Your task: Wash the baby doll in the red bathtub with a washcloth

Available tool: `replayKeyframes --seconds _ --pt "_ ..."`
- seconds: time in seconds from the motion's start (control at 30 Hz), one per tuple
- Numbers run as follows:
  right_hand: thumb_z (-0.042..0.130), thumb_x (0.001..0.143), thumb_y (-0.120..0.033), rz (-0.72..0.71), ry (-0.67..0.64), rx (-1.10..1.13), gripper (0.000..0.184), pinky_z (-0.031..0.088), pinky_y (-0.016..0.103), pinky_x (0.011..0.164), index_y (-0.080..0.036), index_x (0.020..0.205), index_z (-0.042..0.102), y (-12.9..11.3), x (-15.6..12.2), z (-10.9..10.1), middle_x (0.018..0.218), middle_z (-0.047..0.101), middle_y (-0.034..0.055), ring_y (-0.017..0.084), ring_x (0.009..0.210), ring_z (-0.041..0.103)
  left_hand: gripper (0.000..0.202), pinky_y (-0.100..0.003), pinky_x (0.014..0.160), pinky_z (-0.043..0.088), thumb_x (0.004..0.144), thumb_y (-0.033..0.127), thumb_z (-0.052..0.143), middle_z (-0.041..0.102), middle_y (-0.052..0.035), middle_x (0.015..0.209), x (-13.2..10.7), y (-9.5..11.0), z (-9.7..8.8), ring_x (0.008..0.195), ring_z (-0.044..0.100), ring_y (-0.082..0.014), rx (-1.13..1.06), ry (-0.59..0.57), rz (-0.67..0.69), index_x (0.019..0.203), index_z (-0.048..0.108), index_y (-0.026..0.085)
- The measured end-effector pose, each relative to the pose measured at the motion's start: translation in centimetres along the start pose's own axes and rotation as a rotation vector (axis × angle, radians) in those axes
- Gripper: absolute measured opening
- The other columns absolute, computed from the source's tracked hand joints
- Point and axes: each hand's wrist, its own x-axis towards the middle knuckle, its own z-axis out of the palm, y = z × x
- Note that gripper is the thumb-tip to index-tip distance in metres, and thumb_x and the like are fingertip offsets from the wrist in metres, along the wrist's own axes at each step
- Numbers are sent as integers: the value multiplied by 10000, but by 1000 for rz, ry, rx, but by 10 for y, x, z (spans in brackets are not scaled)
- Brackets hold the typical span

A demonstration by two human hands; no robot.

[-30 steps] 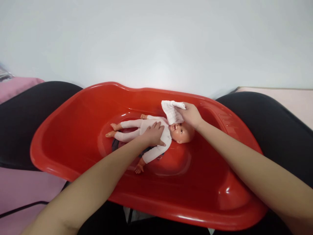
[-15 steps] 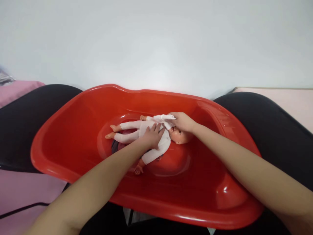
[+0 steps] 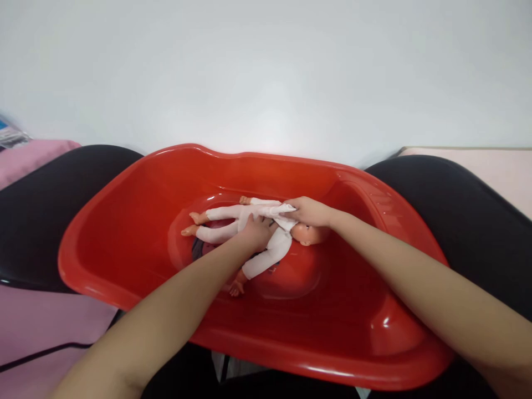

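Observation:
A baby doll (image 3: 270,252) in white clothes lies on its back in a red plastic tub (image 3: 120,233), its head to the right and bare feet to the left. My left hand (image 3: 257,233) rests on its torso with fingers apart, the tips partly covered by white fabric. Beside the doll's head and neck, my right hand (image 3: 310,211) is closed on the edge of a white cloth (image 3: 276,210) drawn across the chest. Whether this cloth belongs to the doll's shirt I cannot tell. My right hand hides part of the doll's face.
Under the doll is a dark patch (image 3: 201,249) on the tub floor. Black rounded surfaces (image 3: 440,216) flank the tub on both sides. Pink surfaces (image 3: 41,321) show at the left, with a black cord (image 3: 50,354) across one. A pale wall (image 3: 266,72) rises behind.
My right hand has come slightly down toward the chest, bringing the white cloth lower over the doll's front. My left hand stays on the torso, its fingertips now more covered.

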Motion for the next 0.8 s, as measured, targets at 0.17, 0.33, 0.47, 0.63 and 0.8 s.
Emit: replayKeyframes --seconds 0.17,0.33,0.47,0.63,0.8 --pt "630 851 -384 25 61 34 194 470 269 693 -218 891 722 -2 -2 -1 934 750 35 198 809 644 890 -669 1195 160 726 180 774 368 -94 1628 1 -4 1 1476 265 -465 -55 20 -1 1531 415 306" --pt "608 868 -380 31 65 0 187 468 273 687 -222 855 707 -4 -4 -1 927 748 38 198 793 648 880 -686 1200 114 752 159 719 341 -156 1634 0 -5 0 1493 251 -461 -15 15 32 1562 381 228" --pt "593 872 -346 -1 114 -10 165 460 261 674 -223 868 702 -5 -4 0 919 747 34 188 785 642 901 -704 1194 125 739 151 724 350 -136 1634 0 -7 3 1494 254 -464 -16 37 27 1562 381 286" --pt "588 890 -419 18 342 73 222 443 259 666 -211 872 665 -5 -2 -3 898 728 34 186 792 616 898 -731 1192 104 744 118 712 231 -126 1686 0 -9 5 1531 137 -486 -39 78 43 1563 389 292" --pt "582 894 -418 38 411 60 224 414 260 647 -207 824 612 -1 -1 -5 843 692 23 174 756 583 942 -727 1181 146 779 72 648 95 -152 1707 -2 -3 -2 1561 62 -420 45 -11 10 1615 258 263"
